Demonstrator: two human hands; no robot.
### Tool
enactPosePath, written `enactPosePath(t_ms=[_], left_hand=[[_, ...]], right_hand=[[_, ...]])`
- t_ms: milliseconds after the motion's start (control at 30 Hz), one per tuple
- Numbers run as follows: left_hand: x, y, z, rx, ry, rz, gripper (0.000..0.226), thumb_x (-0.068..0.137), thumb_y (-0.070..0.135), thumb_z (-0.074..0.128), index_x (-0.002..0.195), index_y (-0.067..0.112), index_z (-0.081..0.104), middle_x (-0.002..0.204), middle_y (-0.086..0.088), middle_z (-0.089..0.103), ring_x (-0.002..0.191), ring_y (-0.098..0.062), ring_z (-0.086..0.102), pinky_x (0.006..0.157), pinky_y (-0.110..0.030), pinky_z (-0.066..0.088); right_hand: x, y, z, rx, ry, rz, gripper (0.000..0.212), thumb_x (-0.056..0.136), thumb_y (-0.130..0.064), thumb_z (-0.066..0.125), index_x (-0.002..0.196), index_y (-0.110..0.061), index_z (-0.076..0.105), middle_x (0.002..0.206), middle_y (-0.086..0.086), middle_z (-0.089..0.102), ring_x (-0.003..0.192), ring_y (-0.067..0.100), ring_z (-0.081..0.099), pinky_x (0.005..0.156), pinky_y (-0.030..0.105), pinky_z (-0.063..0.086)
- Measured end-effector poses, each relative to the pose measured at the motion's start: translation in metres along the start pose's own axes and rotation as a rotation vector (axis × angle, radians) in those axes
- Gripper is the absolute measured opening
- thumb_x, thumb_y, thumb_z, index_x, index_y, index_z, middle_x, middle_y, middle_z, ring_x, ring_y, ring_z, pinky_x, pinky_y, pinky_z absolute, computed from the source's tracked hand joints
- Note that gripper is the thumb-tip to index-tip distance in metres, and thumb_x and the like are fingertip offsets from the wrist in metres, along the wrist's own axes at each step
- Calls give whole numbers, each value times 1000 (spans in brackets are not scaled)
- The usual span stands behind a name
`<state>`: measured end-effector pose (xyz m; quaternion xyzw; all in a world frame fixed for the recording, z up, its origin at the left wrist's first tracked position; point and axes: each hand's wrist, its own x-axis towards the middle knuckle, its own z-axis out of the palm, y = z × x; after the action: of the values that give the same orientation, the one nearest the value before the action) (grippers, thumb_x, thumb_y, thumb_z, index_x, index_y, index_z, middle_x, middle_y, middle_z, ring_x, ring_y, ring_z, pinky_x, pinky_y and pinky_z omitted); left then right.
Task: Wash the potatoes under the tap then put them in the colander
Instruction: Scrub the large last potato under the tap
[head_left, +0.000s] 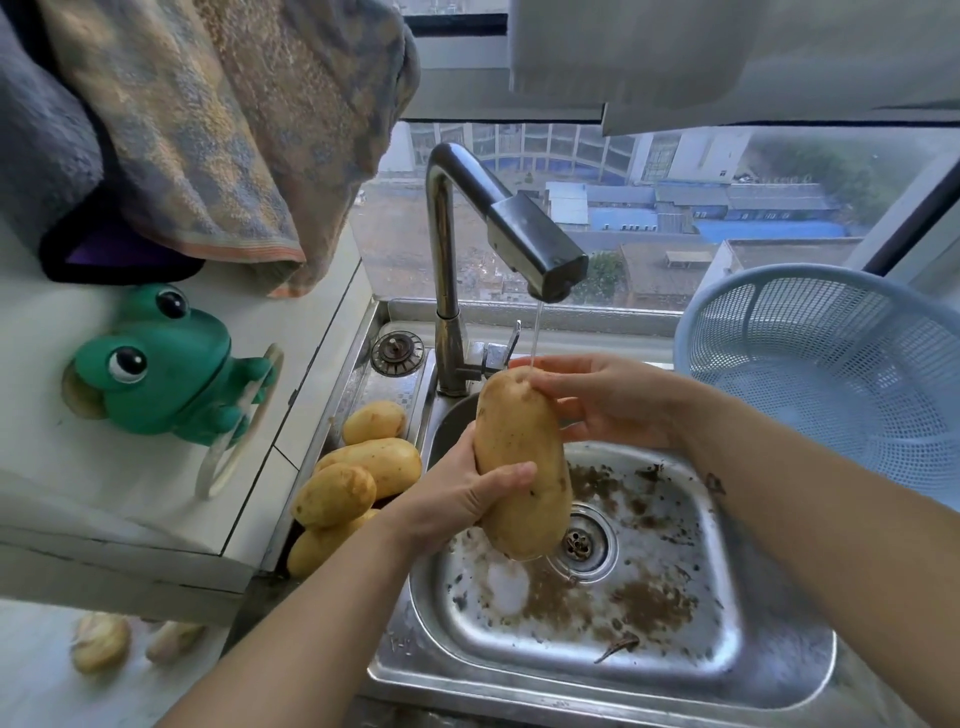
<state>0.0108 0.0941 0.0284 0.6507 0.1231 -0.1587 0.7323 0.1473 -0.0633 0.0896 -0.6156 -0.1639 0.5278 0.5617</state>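
Observation:
A large yellow potato (522, 462) stands upright over the steel sink (675, 670), under a thin stream from the tap (540, 249). My left hand (467, 493) grips its lower left side. My right hand (608, 400) curls round its top, where the water lands. Several more potatoes (363, 467) lie piled on the sink's left ledge. The pale blue colander (831, 374) sits tilted at the sink's right, with nothing in it.
Brown dirt is spread over the sink bottom round the drain (579, 543). A green frog holder (166, 364) sits on the white counter at left, under hanging towels (208, 130). Garlic bulbs (101, 642) lie at the lower left. A window runs behind the tap.

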Motion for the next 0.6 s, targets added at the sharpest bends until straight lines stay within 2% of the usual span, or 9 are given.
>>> enactPosePath(t_ms=[133, 200, 300, 367, 500, 600], left_hand=[[1, 3, 4, -5, 18, -4, 117, 43, 62, 87, 139, 27, 32, 129, -7, 56, 113, -22, 62, 85, -36, 56], [0, 5, 1, -6, -2, -3, 115, 44, 61, 88, 139, 28, 33, 130, -8, 56, 113, -22, 62, 87, -36, 56], [-4, 8, -3, 3, -40, -9, 114, 44, 60, 88, 139, 29, 34, 130, -8, 56, 114, -21, 62, 89, -37, 55], [-4, 10, -4, 33, -27, -6, 116, 42, 61, 88, 139, 29, 34, 130, -6, 57, 114, -20, 62, 90, -35, 55], [-1, 14, 0, 80, 31, 10, 124, 38, 65, 87, 141, 24, 32, 127, -6, 58, 112, -18, 62, 91, -35, 55], [-1, 16, -1, 71, 19, 13, 121, 39, 63, 88, 140, 24, 34, 128, -7, 59, 113, -18, 62, 92, -36, 55]], right_hand=[[4, -5, 11, -166, 138, -39, 73, 63, -36, 79, 130, -16, 58, 126, 8, 61, 113, 26, 61, 92, 43, 55], [1, -5, 7, -146, 89, -46, 72, 65, -33, 80, 131, -17, 57, 127, 9, 61, 114, 26, 61, 94, 44, 54], [-4, 0, -3, -9, -48, -49, 59, 76, -19, 74, 133, -17, 56, 132, 11, 59, 120, 27, 59, 98, 44, 50], [-4, 3, -5, 59, -68, -48, 60, 79, -16, 72, 135, -16, 53, 135, 12, 56, 122, 28, 57, 99, 43, 50], [-3, 1, 7, -15, 46, -84, 68, 72, -24, 76, 135, -18, 53, 132, 10, 56, 119, 28, 57, 95, 42, 53], [-5, -1, 13, -79, 103, -119, 73, 66, -23, 78, 134, -17, 53, 128, 12, 58, 115, 28, 60, 92, 42, 55]])
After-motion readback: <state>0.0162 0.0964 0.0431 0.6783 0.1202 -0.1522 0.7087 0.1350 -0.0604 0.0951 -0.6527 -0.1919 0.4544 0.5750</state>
